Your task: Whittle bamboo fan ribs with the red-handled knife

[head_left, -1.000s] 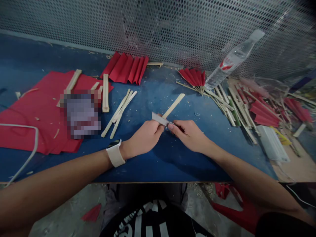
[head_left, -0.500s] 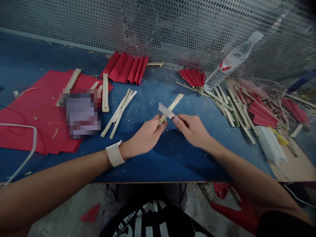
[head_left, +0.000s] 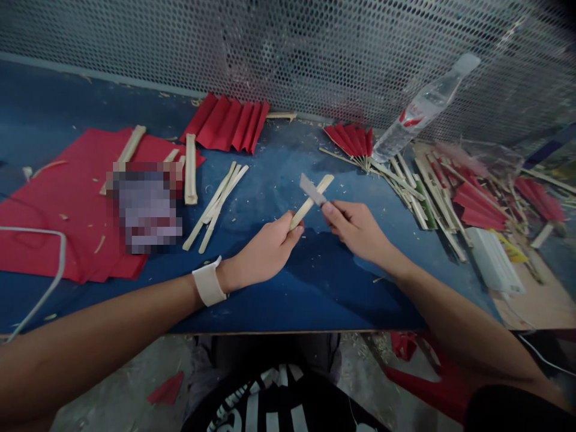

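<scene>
Two bare hands work apart over a blue tabletop (head_left: 265, 180), the left hand (head_left: 272, 249), with a pale band (head_left: 209, 284) at its wrist, closed on the near end of a flat, pale wooden strip (head_left: 305, 210). The strip slants away to the right, its far end free. The right hand (head_left: 357, 231) grips a knife with a flat grey blade (head_left: 311, 188) that crosses over the strip near its far end; whether the edge touches the wood cannot be told. Left of the hands, several slender pale sticks (head_left: 218, 204) lie crossed, near flat sheets of bright red paper (head_left: 67, 204). Behind stand a pleated red paper piece (head_left: 225, 125), a small red folded fan (head_left: 351, 141) and a clear plastic bottle (head_left: 423, 111), tilted beside a perforated grey metal panel (head_left: 252, 42).
</scene>
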{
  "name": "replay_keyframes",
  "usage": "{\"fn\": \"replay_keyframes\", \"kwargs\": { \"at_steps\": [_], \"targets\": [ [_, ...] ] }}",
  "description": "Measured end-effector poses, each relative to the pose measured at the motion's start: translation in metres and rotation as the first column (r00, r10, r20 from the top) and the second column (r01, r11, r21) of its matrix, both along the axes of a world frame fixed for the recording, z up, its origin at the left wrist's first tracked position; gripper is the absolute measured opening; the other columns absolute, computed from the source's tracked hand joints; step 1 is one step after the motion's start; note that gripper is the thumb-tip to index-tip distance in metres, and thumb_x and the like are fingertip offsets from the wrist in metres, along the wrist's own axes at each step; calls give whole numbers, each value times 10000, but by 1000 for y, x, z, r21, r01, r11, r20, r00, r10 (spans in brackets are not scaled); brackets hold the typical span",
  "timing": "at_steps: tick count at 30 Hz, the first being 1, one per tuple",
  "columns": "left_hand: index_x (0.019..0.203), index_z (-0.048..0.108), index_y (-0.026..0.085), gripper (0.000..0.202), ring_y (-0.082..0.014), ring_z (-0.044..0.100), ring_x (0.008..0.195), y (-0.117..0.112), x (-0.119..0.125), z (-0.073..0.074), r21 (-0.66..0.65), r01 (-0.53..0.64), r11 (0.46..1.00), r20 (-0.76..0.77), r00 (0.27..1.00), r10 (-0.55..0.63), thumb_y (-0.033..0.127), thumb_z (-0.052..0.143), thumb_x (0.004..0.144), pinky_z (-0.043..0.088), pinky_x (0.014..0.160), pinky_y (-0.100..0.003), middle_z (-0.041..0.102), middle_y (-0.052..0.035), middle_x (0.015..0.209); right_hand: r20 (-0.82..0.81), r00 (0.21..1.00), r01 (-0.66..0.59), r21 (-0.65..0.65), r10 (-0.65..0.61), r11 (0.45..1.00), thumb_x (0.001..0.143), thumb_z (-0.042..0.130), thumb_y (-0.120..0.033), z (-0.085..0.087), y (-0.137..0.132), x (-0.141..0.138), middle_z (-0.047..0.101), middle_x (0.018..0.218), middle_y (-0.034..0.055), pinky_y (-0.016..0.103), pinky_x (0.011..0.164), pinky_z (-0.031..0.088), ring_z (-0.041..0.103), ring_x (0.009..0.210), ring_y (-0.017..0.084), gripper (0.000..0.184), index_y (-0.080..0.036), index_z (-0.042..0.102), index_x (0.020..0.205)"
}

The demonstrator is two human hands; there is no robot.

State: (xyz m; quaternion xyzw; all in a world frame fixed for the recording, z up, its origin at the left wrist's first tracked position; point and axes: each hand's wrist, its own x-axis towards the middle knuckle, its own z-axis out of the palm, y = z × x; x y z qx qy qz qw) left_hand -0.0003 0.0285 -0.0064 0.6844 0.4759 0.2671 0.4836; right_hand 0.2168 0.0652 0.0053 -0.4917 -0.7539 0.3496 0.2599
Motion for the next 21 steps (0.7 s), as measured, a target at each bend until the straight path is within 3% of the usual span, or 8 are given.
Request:
{"fn": "replay_keyframes", "kwargs": {
  "at_steps": [7,17,21],
  "targets": [
    [888,429,227,248,-115,447,506,0,1,1,18,-3,1000,0,1000,3,366,393,1091,360,514,-296,481,41,651,-130,991,8,-120,-24,993,984,517,-756,4,9,8,385,505,-69,275,441,270,345,441,86,604,-232,520,685],
    [831,423,231,283,-125,475,528,5,-1,0,55,-38,998,-20,999,40,362,406,1081,366,527,-294,518,16,659,-58,991,118,-9,-118,993,990,527,-735,-6,14,8,438,516,-52,270,439,305,371,450,84,602,-222,551,674],
    [818,400,235,303,-112,424,502,5,-4,-1,-12,-44,999,17,999,44,382,418,1082,342,500,-279,477,32,635,-67,985,159,15,-157,987,982,538,-734,-5,29,18,468,520,-40,272,417,295,380,435,80,592,-227,533,677]
  ]
}}
